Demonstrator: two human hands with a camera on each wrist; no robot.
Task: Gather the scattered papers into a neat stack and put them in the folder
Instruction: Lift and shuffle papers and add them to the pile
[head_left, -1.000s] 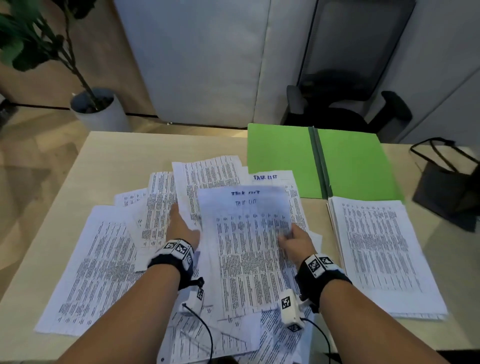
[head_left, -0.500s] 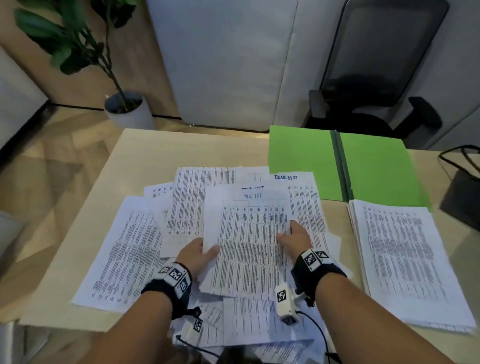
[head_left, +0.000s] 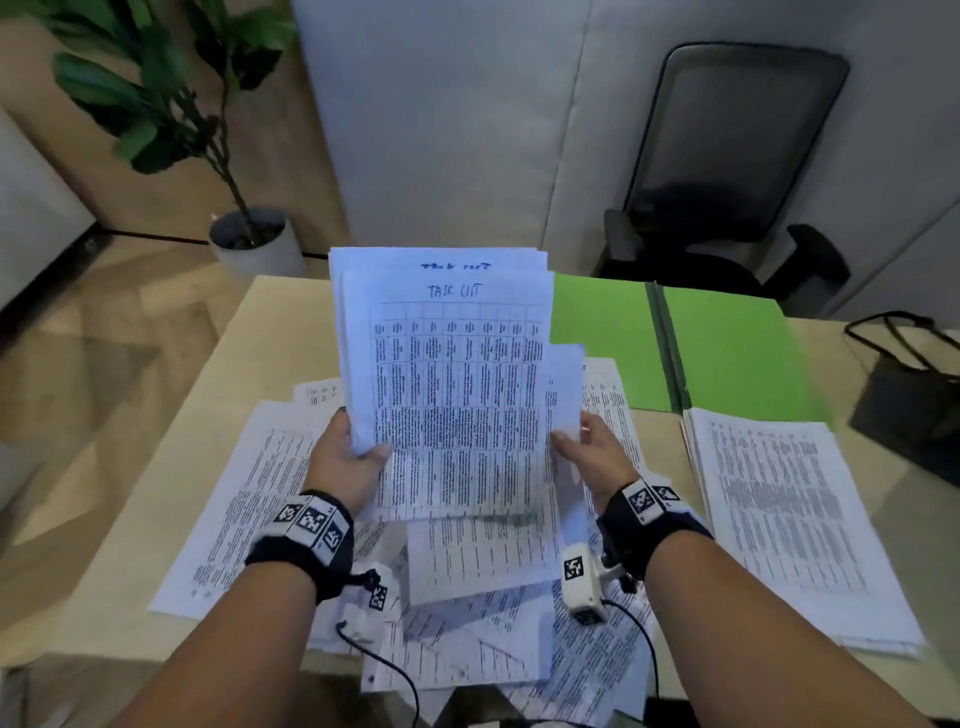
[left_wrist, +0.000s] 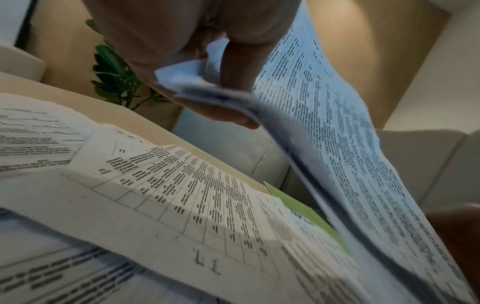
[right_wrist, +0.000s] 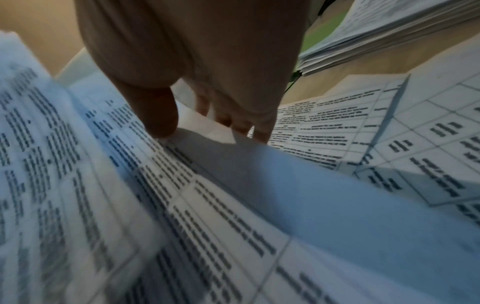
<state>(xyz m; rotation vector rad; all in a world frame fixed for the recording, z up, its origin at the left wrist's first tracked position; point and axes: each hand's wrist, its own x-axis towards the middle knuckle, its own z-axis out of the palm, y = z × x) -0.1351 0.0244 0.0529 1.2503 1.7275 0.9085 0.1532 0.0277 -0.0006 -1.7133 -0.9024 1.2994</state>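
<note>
A bundle of printed papers (head_left: 452, 364) headed "TASK LIST" stands upright above the table, its sheets uneven at the top and right. My left hand (head_left: 363, 448) grips its left edge, thumb in front; in the left wrist view the left hand (left_wrist: 221, 98) has its fingers behind the bundle (left_wrist: 337, 133). My right hand (head_left: 571, 439) pinches the right edge; in the right wrist view the right hand (right_wrist: 207, 125) has its thumb on the bundle's printed face (right_wrist: 130, 185). Scattered papers (head_left: 244, 499) lie below. The open green folder (head_left: 727, 353) lies at the back right.
A neat paper stack (head_left: 789, 519) lies in front of the folder at the right. A black bag (head_left: 914, 395) sits at the table's (head_left: 270, 332) right edge. A potted plant (head_left: 254, 244) and a dark office chair (head_left: 727, 156) stand behind the table.
Both hands gathered the top sheets from the pile and lifted them off the table, tilting the bundle upright. The head view has tilted up.
</note>
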